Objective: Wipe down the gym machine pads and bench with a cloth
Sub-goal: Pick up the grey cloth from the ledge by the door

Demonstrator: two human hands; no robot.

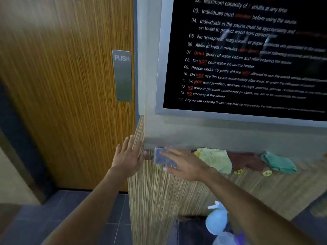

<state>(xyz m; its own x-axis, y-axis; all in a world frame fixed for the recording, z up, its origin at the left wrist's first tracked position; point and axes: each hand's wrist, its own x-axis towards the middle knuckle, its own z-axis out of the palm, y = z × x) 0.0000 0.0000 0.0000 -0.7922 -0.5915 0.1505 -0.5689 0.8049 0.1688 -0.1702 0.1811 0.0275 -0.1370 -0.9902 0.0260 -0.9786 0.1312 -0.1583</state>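
Sauna rules sign (pixel 247 55) beside a door plate (pixel 122 76) marked "PUSH".
Left hand (pixel 128 159) spread, empty; right hand (pixel 184 165) flat on grey cloth (pixel 161 159).

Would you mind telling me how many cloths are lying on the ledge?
4: a grey cloth under the right hand, then rightward a yellow cloth, a brown cloth and a green cloth. More may lie out of frame.

Lighting is moderate and even, indoor in character; its source cannot be seen. Glare and a faint reflection streak the glass of the black rules sign (pixel 247 55), washing out its right-hand lines. Motion blur smears the wooden door (pixel 62 85), both hands, and the cloths on the counter (pixel 185 191). Wide-angle distortion bows the frame edges. The spray bottle (pixel 217 221) is soft. Floor corners fall dim.
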